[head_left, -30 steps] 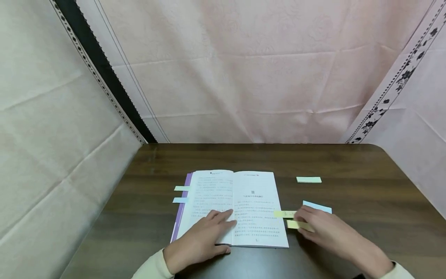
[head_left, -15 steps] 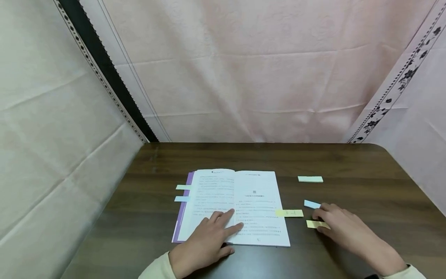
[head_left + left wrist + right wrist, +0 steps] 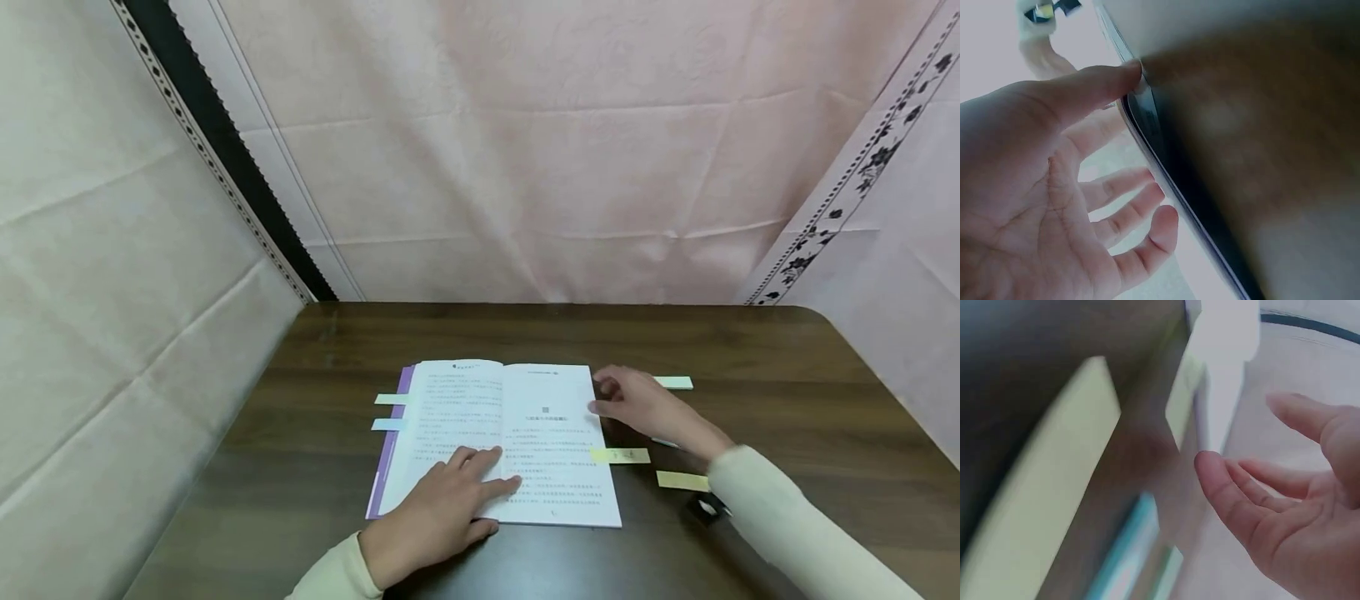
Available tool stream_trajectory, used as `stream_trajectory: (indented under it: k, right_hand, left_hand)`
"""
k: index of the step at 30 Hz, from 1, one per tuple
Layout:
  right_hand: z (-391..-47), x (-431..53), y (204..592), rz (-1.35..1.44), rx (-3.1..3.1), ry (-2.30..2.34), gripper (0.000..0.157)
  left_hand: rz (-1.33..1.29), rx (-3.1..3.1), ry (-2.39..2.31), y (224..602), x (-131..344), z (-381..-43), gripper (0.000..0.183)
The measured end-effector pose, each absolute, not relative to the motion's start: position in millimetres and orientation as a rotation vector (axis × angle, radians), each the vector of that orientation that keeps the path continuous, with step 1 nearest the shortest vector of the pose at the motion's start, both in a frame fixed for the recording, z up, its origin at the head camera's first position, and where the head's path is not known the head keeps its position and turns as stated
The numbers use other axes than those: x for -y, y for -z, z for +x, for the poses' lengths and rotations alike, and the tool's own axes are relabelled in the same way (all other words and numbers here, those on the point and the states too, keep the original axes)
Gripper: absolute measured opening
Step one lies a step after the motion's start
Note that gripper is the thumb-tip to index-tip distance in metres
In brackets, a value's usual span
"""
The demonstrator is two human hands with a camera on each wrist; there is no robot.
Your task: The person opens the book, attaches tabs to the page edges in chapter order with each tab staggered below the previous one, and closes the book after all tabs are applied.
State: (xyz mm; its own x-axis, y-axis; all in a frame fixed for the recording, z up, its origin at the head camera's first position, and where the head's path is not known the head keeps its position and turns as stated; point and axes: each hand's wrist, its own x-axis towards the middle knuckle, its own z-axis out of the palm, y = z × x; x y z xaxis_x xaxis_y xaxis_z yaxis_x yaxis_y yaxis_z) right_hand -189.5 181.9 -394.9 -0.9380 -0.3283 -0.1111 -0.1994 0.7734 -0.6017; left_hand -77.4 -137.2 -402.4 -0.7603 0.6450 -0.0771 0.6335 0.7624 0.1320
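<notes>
An open book [image 3: 551,392] with a purple cover lies on the table. Across the lower middle of its pages rests my left hand [image 3: 442,512], fingers spread; in the left wrist view its thumb [image 3: 1100,87] lies at the book's near edge. A yellow sticky tab [image 3: 630,456] sticks out from the right page. My right hand [image 3: 648,404] is at that page's upper right edge, thumb and fingers apart with nothing between them in the right wrist view. Beneath the right wrist, a blue strip [image 3: 666,443] is mostly hidden.
Right of the book lie a loose yellow strip [image 3: 678,481], beside the right sleeve, and a green strip [image 3: 678,382] partly behind the right hand. Green [image 3: 388,399] and blue [image 3: 386,424] tabs jut from the book's left side. Cloth [image 3: 480,208] hangs behind the table.
My right hand let go of the yellow tab's end and shifted a loose yellow strip rightward. It then left that strip and moved up and left to the page edge. The left hand stayed on the book.
</notes>
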Motion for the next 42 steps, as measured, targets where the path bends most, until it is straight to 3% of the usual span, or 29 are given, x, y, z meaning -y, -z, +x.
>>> stream_trajectory:
  k: [8,19,30,35,38,42]
  right_hand:
    - [-235.1,-165.0,408.1,-0.236,-2.615,0.955,0.069]
    - [-239.7,-163.9,399.5,-0.259,-2.613,0.964,0.039]
    - [-245.4,-172.9,407.0,-0.239,-2.541,1.053,0.041]
    - [-248.7,-168.7,407.5,-0.223,-2.538,1.042,0.043]
    - [-248.9,-169.7,407.4,-0.227,-2.534,1.052,0.044]
    - [-247.8,-173.9,408.0,-0.220,-2.527,1.059,0.044]
  left_hand:
    - [1.085,-2.803,-0.163,398.5,144.4,-80.2,0.057]
    - [1.134,-2.818,-0.116,391.4,143.8,-83.6,0.059]
    - [1.196,-2.761,-0.047,388.9,155.0,-84.5,0.060]
    - [1.267,-2.937,0.324,391.9,173.5,-70.4,0.067]
    - [1.058,-3.154,0.277,393.9,189.7,-58.8,0.079]
    - [0.495,-3.251,-0.613,390.5,206.7,-47.1,0.105]
